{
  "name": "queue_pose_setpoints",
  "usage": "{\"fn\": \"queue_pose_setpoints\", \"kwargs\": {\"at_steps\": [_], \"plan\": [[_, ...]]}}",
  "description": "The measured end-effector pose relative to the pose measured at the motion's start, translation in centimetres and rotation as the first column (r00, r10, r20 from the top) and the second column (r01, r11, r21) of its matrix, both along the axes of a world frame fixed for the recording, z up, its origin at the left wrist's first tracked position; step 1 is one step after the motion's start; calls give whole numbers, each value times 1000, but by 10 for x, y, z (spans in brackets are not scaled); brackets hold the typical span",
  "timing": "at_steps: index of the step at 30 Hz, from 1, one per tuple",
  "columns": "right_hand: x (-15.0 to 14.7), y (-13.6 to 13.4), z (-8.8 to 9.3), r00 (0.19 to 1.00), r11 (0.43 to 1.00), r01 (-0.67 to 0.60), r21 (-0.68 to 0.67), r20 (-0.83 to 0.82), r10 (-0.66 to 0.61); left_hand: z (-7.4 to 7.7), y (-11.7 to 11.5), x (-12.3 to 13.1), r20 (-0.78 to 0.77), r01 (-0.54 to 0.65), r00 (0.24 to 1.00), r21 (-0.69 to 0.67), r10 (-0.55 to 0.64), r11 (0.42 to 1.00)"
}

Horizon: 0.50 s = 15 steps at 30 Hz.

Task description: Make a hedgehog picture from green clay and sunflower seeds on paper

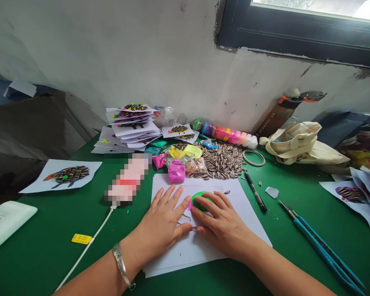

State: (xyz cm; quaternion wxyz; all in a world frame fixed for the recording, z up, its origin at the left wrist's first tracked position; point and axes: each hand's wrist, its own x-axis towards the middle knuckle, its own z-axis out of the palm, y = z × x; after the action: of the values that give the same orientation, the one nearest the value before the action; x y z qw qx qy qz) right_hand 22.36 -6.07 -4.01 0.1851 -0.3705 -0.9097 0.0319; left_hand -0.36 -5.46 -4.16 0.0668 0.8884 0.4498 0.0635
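**Hands on green clay, sheet of paper on the table**

Your left hand (pixel 160 224) lies open on the white paper sheet (pixel 243 213), fingers spread flat and gripping nothing, with a silver bangle (pixel 121 265) on that wrist. Your right hand (pixel 223 224) sits at 3 o'clock from it, fingers curved over a green clay oval (pixel 201 201) (pressing or just resting, can't tell). The oval lies on the sheet between your hands, at their 12 o'clock side, with a bit of pink clay (pixel 189 204) touching its left end.

Rest of the green table (pixel 40 255), from your hands: sunflower seed pile (pixel 217 161) and bag of pink clay (pixel 176 172) at 12 o'clock, stack of seed pictures (pixel 132 125) at 11, black marker (pixel 255 192) at 2, blue craft knife (pixel 325 250) at 3.
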Motion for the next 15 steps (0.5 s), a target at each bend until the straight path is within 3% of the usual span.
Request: {"fn": "queue_pose_setpoints", "kwargs": {"at_steps": [9,15], "plan": [[-1,0,0,1000,999,-7,-35,22,7,-1,0,0,-10,12,1000,2,-11,1000],[1,-1,-1,1000,1000,18,17,2,-18,1,0,1,-35,-6,999,-48,4,999]]}}
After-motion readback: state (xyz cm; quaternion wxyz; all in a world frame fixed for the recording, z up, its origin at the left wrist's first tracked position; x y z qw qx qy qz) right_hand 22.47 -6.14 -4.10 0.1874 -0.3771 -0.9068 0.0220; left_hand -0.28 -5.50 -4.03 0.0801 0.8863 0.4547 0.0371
